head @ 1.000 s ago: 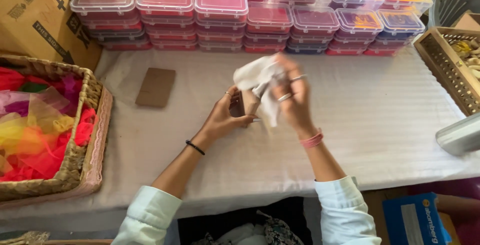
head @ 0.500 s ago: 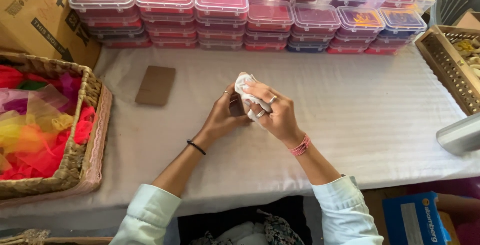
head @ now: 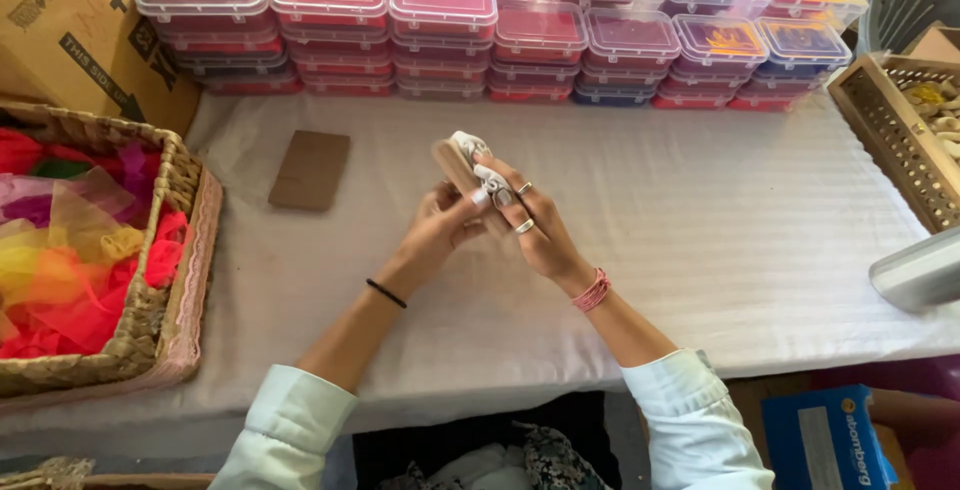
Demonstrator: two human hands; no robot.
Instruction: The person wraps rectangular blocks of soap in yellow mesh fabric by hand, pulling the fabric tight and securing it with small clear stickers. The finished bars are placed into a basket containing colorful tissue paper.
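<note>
Both hands meet above the middle of a white-covered table (head: 720, 250). My left hand (head: 435, 235) and my right hand (head: 525, 220) together hold a small tan block (head: 455, 162) with a scrunched white cloth (head: 470, 148) pressed around its top. The right hand wears rings and a pink wristband, and its fingers fold over the cloth. A black band circles the left wrist. A flat brown card (head: 311, 169) lies on the table to the left of the hands.
Rows of stacked clear-lidded boxes (head: 440, 25) with red, purple and orange contents line the table's far edge. A wicker basket (head: 150, 290) of bright mesh fabric sits at left beside a cardboard box (head: 70, 30). A wooden tray (head: 890, 130) stands at right.
The white cloth, spread loose a second ago, has been gathered tight around the block. Both hands have closed in on it and tilted it.
</note>
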